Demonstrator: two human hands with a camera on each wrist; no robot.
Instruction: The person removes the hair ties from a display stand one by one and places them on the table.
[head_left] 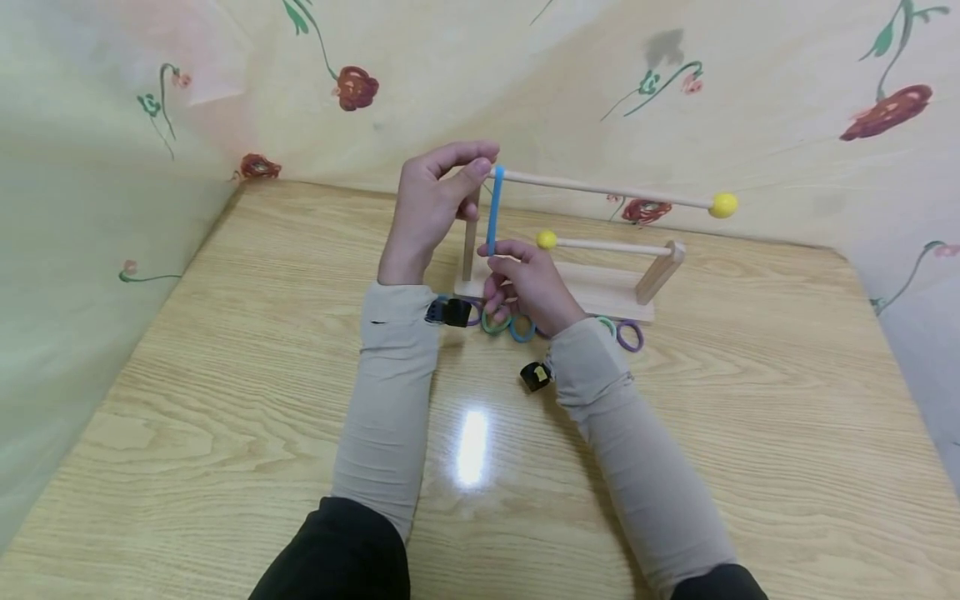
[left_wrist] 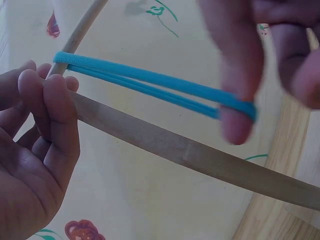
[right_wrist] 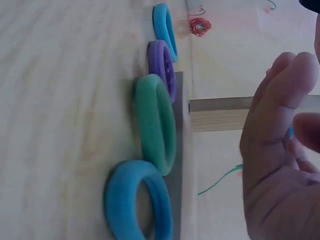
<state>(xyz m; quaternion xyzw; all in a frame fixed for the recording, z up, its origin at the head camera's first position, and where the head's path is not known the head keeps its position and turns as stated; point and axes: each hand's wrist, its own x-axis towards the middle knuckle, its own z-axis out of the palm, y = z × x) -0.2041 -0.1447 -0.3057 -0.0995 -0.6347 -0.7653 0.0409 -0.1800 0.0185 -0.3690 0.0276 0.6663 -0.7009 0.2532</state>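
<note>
A blue hair tie (head_left: 496,208) hangs looped over the upper wooden rod (head_left: 600,186), close to the rod's left end. My left hand (head_left: 438,196) grips that end, where the rod meets the top of the upright post (head_left: 471,242). Below, a finger of my right hand (head_left: 536,283) hooks through the bottom of the loop. In the left wrist view the hair tie (left_wrist: 150,77) is drawn long and taut between rod and fingertip. Behind my right hand (right_wrist: 280,145), its own wrist view shows curled fingers, with the stretched band mostly hidden.
Along the stand's base (head_left: 592,287) lie several hair ties, among them a green one (right_wrist: 150,120), a purple one (right_wrist: 156,60) and a blue one (right_wrist: 117,205). A lower rod (head_left: 615,247) and the upper one end in yellow balls (head_left: 723,205). Flowered cloth (head_left: 525,83) rises behind the table.
</note>
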